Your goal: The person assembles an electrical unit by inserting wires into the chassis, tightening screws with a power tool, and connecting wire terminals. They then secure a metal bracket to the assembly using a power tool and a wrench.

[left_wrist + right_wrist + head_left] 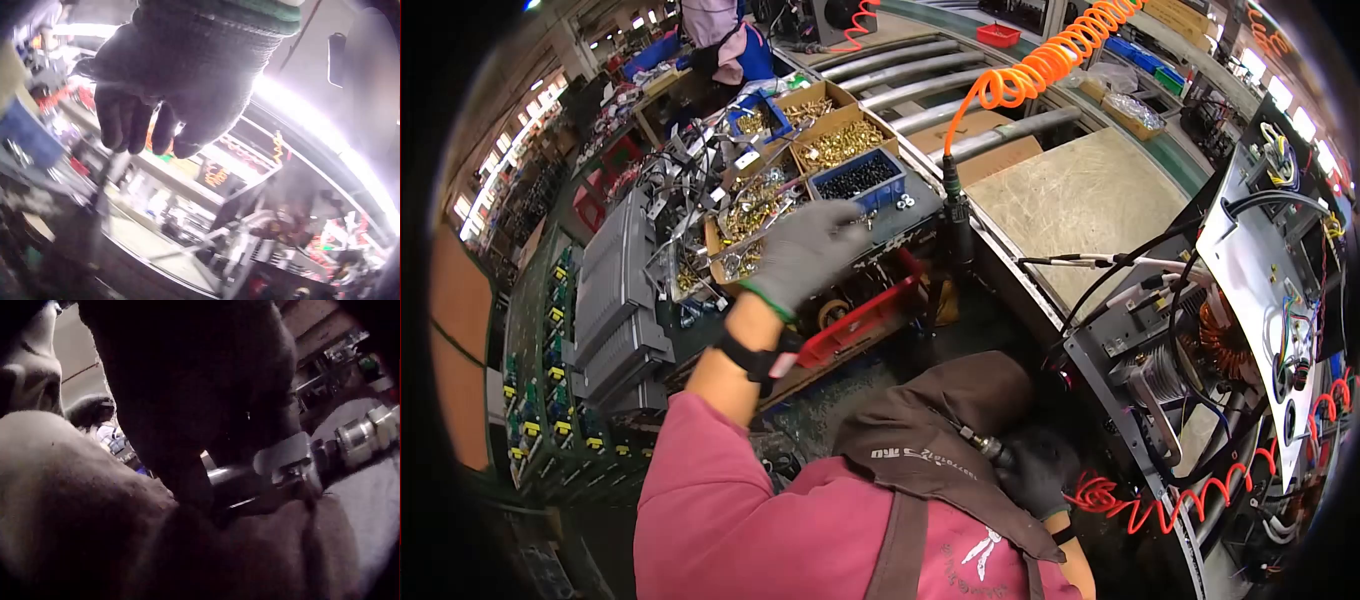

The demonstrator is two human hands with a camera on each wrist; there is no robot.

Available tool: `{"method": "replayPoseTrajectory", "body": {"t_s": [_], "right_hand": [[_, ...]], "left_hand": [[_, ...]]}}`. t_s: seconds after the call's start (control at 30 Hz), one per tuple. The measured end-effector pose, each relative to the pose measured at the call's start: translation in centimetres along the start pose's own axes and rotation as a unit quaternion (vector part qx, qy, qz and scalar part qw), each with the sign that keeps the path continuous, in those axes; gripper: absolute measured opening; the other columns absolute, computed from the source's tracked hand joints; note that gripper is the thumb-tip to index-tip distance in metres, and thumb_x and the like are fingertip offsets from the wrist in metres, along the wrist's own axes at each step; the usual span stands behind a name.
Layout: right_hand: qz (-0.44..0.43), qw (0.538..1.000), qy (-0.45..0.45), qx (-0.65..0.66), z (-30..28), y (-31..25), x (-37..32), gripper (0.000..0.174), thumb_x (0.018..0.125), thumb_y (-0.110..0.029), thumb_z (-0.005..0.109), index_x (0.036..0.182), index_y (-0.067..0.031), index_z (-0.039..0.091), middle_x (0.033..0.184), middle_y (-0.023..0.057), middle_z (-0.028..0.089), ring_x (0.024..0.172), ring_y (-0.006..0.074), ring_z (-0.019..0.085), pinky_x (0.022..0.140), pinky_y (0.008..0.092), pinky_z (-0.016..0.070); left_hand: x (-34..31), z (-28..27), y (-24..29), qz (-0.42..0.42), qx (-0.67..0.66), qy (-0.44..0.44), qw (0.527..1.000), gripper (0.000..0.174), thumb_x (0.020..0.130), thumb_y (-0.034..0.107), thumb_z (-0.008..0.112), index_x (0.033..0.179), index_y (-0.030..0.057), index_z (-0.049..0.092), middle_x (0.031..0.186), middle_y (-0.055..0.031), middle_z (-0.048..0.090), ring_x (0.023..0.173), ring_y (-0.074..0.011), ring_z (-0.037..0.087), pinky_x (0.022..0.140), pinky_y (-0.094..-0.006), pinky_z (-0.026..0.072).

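Fingers [125, 122] of left hand [805, 250] hang loosely curled; right hand [1035, 472] (black-gloved) grips air tool [294, 464].

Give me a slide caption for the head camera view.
Grey-gloved left hand hovers over boxes of fasteners while the dark-gloved right hand grips a metal tool beside an open chassis.

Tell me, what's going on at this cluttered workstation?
A person is doing assembly work by hand. Their grey-gloved left hand reaches over the open boxes of small screws and brass fittings; whether it has picked one up cannot be seen. Their black-gloved right hand grips an air tool down at the lap, with a red coiled hose beside it. An opened electrical unit stands to the right, untouched.
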State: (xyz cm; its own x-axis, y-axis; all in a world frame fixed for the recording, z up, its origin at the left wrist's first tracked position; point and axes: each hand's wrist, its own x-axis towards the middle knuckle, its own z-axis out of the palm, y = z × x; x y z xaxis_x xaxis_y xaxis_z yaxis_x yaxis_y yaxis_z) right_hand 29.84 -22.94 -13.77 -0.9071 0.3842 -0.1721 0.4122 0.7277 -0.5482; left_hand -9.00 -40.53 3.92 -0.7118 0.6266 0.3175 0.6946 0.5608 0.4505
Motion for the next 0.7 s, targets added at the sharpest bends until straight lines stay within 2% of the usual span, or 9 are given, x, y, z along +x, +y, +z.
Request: {"method": "replayPoseTrajectory", "body": {"t_s": [0.07, 0.17, 0.2, 0.3, 0.43, 0.53, 0.63, 0.67, 0.7], "right_hand": [[-0.007, 0.999, -0.020, 0.034, 1.0, 0.9, 0.6, 0.044, 0.075, -0.029, 0.068, 0.114, -0.0117, 0.057, 0.101, 0.0180, 0.061, 0.094, 0.0385, 0.059, 0.083, 0.0472, 0.0456], [0.046, 0.993, -0.035, 0.100, 2.7, 2.6, 0.2, 0.047, 0.074, -0.031, 0.069, 0.115, -0.0134, 0.057, 0.105, 0.0173, 0.061, 0.098, 0.0358, 0.059, 0.086, 0.0478, 0.0442], [0.029, 0.998, -0.034, 0.043, 2.0, 1.9, 0.4, 0.048, 0.072, -0.032, 0.069, 0.115, -0.0132, 0.057, 0.105, 0.0166, 0.061, 0.100, 0.0353, 0.058, 0.087, 0.0479, 0.0438], [0.043, 0.998, 0.026, -0.027, 1.8, 0.9, -0.4, 0.050, 0.070, -0.033, 0.071, 0.113, -0.0132, 0.058, 0.105, 0.0147, 0.061, 0.104, 0.0350, 0.056, 0.088, 0.0484, 0.0434], [0.061, 0.991, 0.095, -0.075, 1.6, -0.1, -1.8, 0.046, 0.068, -0.033, 0.072, 0.108, -0.0138, 0.060, 0.101, 0.0125, 0.062, 0.104, 0.0370, 0.056, 0.088, 0.0494, 0.0445], [0.105, 0.985, 0.116, -0.068, 0.9, -0.5, -3.8, 0.047, 0.067, -0.034, 0.074, 0.107, -0.0134, 0.061, 0.098, 0.0130, 0.063, 0.099, 0.0372, 0.057, 0.083, 0.0481, 0.0469], [0.176, 0.978, 0.110, -0.019, -2.8, -2.6, -6.5, 0.051, 0.067, -0.036, 0.076, 0.109, -0.0126, 0.061, 0.097, 0.0141, 0.064, 0.092, 0.0369, 0.061, 0.078, 0.0463, 0.0495], [0.223, 0.970, 0.096, 0.018, -4.3, -3.6, -7.4, 0.053, 0.068, -0.038, 0.077, 0.111, -0.0121, 0.061, 0.097, 0.0148, 0.065, 0.088, 0.0367, 0.062, 0.075, 0.0454, 0.0506], [0.229, 0.968, 0.097, 0.020, -5.6, -4.5, -8.2, 0.053, 0.068, -0.038, 0.077, 0.111, -0.0121, 0.061, 0.097, 0.0148, 0.065, 0.088, 0.0367, 0.062, 0.075, 0.0454, 0.0506]], "left_hand": [[-0.1, -2.4, -4.1, -0.059, 0.144, 0.001, 0.988, 0.030, 0.082, 0.030, 0.059, 0.103, 0.0118, 0.069, 0.101, -0.0154, 0.067, 0.095, -0.0330, 0.064, 0.085, -0.0398, 0.0504], [0.3, -4.1, -7.5, -0.165, 0.354, -0.106, 0.915, 0.024, 0.078, 0.021, 0.057, 0.095, 0.0103, 0.070, 0.101, -0.0170, 0.068, 0.096, -0.0349, 0.065, 0.082, -0.0454, 0.0518], [0.3, -4.1, -8.3, -0.195, 0.374, -0.141, 0.896, 0.026, 0.076, 0.023, 0.061, 0.096, 0.0088, 0.070, 0.102, -0.0173, 0.068, 0.098, -0.0347, 0.065, 0.083, -0.0459, 0.0516], [0.5, -3.9, -10.1, -0.178, 0.377, -0.113, 0.902, 0.031, 0.070, 0.025, 0.067, 0.099, 0.0116, 0.069, 0.104, -0.0170, 0.067, 0.097, -0.0348, 0.065, 0.084, -0.0434, 0.0510], [0.8, -3.9, -13.3, -0.125, 0.313, -0.069, 0.939, 0.030, 0.069, 0.021, 0.065, 0.096, 0.0117, 0.070, 0.097, -0.0149, 0.069, 0.091, -0.0329, 0.065, 0.081, -0.0432, 0.0508], [0.4, -5.8, -9.9, -0.112, 0.300, -0.013, 0.947, 0.029, 0.071, 0.019, 0.065, 0.098, 0.0098, 0.070, 0.094, -0.0150, 0.069, 0.088, -0.0320, 0.066, 0.078, -0.0402, 0.0508], [-0.4, -6.5, -7.0, -0.059, 0.043, 0.079, 0.994, 0.020, 0.083, 0.013, 0.062, 0.098, 0.0013, 0.067, 0.088, -0.0088, 0.070, 0.079, -0.0172, 0.066, 0.071, -0.0304, 0.0498], [-0.7, -6.3, -4.6, -0.055, 0.041, 0.074, 0.995, 0.020, 0.083, 0.013, 0.062, 0.098, 0.0013, 0.067, 0.088, -0.0088, 0.070, 0.079, -0.0172, 0.066, 0.071, -0.0304, 0.0498], [-0.8, -5.9, -1.5, -0.036, -0.060, 0.001, 0.998, 0.018, 0.085, 0.013, 0.060, 0.096, 0.0003, 0.066, 0.086, -0.0059, 0.069, 0.078, -0.0136, 0.064, 0.069, -0.0279, 0.0487]]}}
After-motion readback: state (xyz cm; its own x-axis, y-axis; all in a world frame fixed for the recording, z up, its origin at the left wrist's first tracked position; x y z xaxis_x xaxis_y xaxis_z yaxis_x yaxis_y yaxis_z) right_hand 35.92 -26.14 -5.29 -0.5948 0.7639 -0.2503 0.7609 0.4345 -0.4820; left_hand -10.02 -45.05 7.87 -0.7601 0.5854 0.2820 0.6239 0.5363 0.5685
